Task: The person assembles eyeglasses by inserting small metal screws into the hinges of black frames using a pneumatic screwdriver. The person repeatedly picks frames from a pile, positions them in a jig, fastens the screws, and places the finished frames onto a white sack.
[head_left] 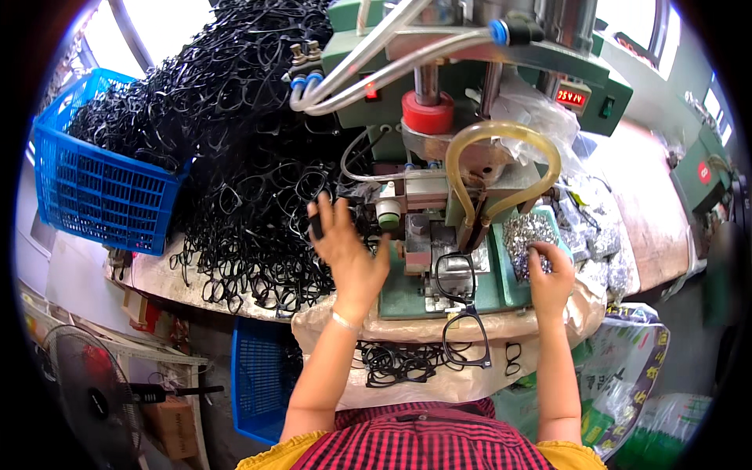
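Observation:
My left hand (351,258) is raised beside the green press, its fingers spread and holding nothing; a dark band circles one finger. At the edge of a green tray, my right hand (553,276) has its thumb and fingertips pinched together over small shiny metal pieces (526,236). Whatever is between those fingertips is too small to make out. A black eyeglass frame (468,315) sits in the press's metal fixture (440,291), one rim on it and the other hanging over the front edge. Neither hand touches this frame.
A huge heap of black eyeglass frames (235,141) rises at the left, against a blue basket (102,184). The green press (470,59) with a looped yellowish hose (505,129) stands ahead. More frames (399,364) lie on the cloth before me. A fan (90,392) is lower left.

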Action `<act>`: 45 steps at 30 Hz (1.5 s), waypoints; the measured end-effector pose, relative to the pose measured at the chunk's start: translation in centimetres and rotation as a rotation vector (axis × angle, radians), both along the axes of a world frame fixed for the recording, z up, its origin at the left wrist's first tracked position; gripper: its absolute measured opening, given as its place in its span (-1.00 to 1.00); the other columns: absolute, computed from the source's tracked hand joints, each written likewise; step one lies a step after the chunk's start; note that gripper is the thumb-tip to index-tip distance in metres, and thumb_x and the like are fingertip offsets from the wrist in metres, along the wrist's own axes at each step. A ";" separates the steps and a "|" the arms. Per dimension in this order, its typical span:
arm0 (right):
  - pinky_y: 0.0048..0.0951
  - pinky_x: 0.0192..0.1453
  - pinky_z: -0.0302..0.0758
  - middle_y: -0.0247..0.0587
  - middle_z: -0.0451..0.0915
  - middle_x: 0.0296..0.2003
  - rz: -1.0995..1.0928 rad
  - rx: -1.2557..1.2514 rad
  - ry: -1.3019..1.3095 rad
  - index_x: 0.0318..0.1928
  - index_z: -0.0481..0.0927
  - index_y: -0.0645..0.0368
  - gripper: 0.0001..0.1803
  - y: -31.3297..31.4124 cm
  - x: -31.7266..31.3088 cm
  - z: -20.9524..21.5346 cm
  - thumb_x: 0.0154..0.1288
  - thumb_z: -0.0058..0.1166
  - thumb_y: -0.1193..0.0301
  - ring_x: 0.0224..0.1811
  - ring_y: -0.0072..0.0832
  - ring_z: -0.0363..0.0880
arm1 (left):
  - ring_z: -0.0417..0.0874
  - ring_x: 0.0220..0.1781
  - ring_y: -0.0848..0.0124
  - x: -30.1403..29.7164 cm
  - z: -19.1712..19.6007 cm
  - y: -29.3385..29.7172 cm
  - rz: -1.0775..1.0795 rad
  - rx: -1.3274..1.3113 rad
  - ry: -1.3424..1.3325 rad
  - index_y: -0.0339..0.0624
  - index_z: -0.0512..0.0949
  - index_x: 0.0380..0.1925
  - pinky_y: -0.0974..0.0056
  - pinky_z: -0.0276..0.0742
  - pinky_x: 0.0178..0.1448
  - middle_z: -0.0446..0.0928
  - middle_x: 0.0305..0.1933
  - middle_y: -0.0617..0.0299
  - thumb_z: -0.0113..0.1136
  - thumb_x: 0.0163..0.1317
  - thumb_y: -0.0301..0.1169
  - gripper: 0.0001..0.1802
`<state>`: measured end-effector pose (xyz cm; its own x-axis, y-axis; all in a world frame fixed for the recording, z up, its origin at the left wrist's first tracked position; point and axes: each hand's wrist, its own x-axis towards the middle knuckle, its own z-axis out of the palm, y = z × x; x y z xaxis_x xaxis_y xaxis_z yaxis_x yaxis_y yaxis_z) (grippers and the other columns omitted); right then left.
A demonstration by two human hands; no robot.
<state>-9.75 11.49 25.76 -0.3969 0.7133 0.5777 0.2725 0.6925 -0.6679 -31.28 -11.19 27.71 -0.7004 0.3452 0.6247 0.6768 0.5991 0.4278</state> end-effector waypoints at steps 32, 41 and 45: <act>-0.46 0.01 0.54 -0.18 0.66 -0.23 0.458 -0.380 0.355 -0.06 0.55 0.32 -0.65 -6.1 -6.1 6.1 0.10 0.26 0.60 -0.17 -0.48 0.64 | 0.54 -0.19 0.49 -3.1 -2.2 -6.3 -0.155 0.488 -0.504 -0.34 0.54 -0.07 0.40 0.47 0.00 0.58 -0.25 0.27 0.11 0.45 -0.46 -0.83; -0.49 0.18 0.46 -0.19 0.65 -0.09 0.662 -0.844 0.589 0.18 0.41 0.33 -0.46 -8.2 -6.2 7.0 0.19 0.24 0.63 -0.03 -0.58 0.60 | 0.72 -0.19 0.23 5.1 12.4 -1.1 -0.834 0.818 -0.287 -0.31 0.30 -0.11 0.27 0.73 -0.25 0.56 -0.24 -0.06 -0.15 0.53 -0.44 -0.86; -0.41 0.28 0.42 -0.12 0.66 -0.01 0.626 -0.778 0.468 0.27 0.38 0.30 -0.41 -8.9 -4.9 8.4 0.22 0.22 0.58 0.07 -0.51 0.60 | 0.70 -0.36 0.25 4.8 14.1 -0.3 -0.692 0.694 -0.332 -0.32 0.30 -0.18 0.29 0.69 -0.30 0.63 -0.31 -0.14 -0.22 0.53 -0.35 -0.78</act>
